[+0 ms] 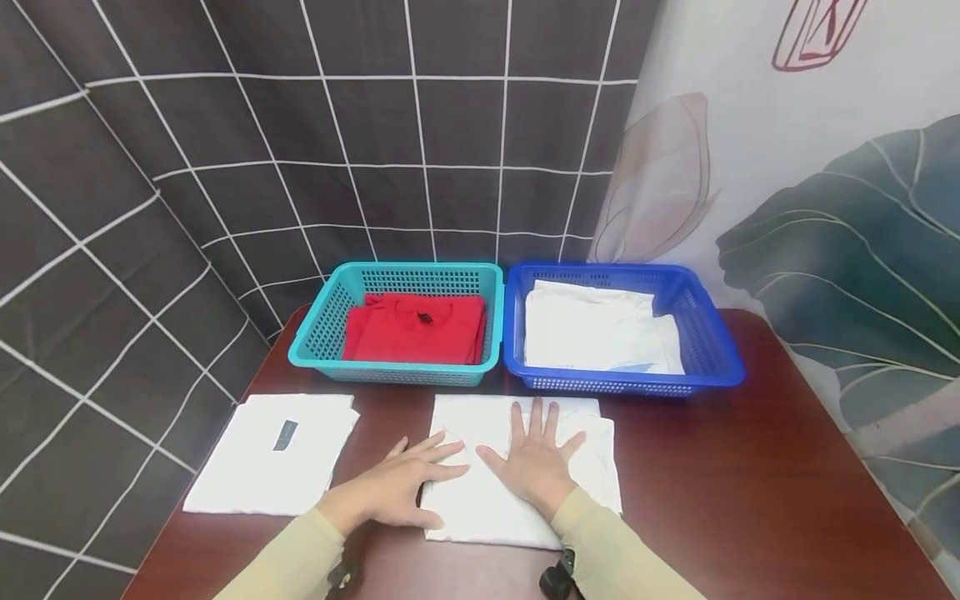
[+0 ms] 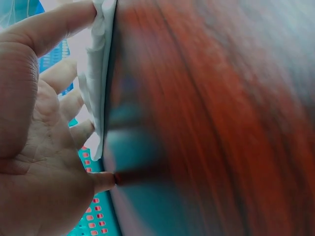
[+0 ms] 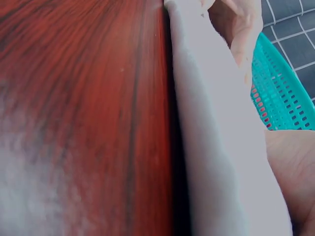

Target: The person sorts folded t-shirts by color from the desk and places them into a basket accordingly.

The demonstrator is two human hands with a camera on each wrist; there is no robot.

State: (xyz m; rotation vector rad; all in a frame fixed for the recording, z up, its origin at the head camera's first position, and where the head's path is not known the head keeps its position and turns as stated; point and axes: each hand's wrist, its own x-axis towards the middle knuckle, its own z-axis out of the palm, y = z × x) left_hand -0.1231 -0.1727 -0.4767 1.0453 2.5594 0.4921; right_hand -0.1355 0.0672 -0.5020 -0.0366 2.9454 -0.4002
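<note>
A folded white garment (image 1: 495,518) lies flat on the table in front of me; its layered edge (image 3: 216,132) fills the middle of the right wrist view. My right hand (image 1: 536,465) rests palm down on it with fingers spread. At the garment's left edge is my left hand (image 1: 397,489), its fingers stretched out over that side. In the left wrist view the left hand (image 2: 39,147) has its thumb and several fingertips at the cloth edge (image 2: 98,64), while one fingertip is at the tabletop.
Another folded white garment (image 1: 258,475) with a dark label lies at the left. Behind stand a teal basket (image 1: 397,375) with folded red clothing (image 1: 420,337) and a blue basket (image 1: 622,385) with folded white clothing (image 1: 592,329). Dark gridded cloth (image 1: 465,125) hangs behind the wooden table (image 1: 720,475).
</note>
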